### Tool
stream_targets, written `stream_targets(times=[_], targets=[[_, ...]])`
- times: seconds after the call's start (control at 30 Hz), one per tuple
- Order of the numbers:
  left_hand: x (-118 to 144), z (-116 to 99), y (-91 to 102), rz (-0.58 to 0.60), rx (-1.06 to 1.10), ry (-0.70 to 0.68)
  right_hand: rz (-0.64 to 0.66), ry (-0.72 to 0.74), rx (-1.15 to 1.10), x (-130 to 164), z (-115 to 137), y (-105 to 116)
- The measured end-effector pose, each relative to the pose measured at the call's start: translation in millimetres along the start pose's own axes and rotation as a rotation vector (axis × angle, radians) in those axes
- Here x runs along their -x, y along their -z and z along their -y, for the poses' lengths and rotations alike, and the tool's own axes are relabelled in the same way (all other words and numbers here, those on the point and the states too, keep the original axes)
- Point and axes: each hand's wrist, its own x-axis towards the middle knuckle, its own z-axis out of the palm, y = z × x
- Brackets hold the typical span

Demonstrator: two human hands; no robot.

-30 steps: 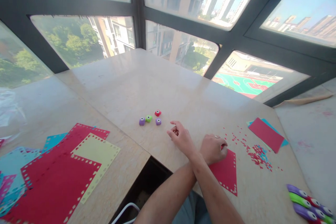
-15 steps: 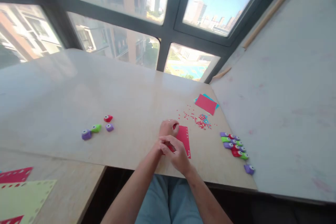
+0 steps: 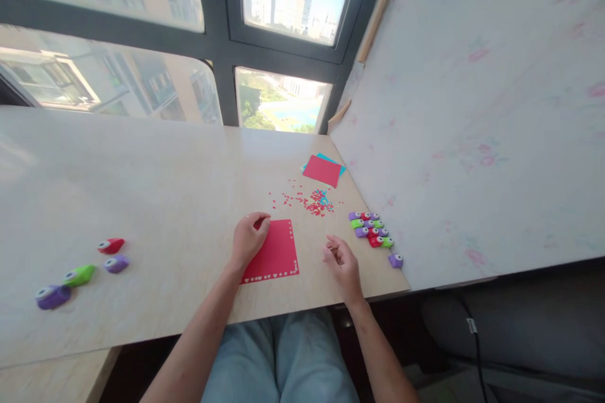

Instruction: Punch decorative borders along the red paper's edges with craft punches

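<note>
Red paper sheet [image 3: 274, 253] flat, punched edge nearest, under left hand [image 3: 247, 239]; right hand [image 3: 341, 261] loosely curled, empty.

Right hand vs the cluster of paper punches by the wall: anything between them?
Head view: nothing. Bare tabletop separates the right hand from the punch cluster; the lone purple punch sits just below that line.

Matt red paper [image 3: 274, 253] (glossy table [image 3: 165, 201])

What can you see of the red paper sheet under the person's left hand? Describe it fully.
The red paper sheet is a thin, roughly square card lying flat on the pale table near its front edge. A row of small punched holes runs along its near edge and right side. The left hand rests on its far left corner.
</note>
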Motion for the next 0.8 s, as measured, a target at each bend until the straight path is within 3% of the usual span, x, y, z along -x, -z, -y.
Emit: stream_targets(times=[0.17, 0.3, 0.53, 0.8], targets=[[-0.2, -1.1, 0.9, 0.005, -0.019, 0.013, -0.332, -0.089, 0.18, -13.1, -7.0, 22.6], [0.1, -2.3, 1.7, -0.006, -0.016, 0.023, -0.432, -0.146, 0.272, -25.4, -3.5, 32.2], [0.6, -3.1, 1.8, -0.018, -0.011, 0.035, -0.215, -0.353, 0.144, -42.5, -1.2, 52.4], [1.5, -6.4, 2.6, -0.027, 0.0, 0.04, -0.118, -0.284, 0.342, -37.0, 0.5, 51.2]])
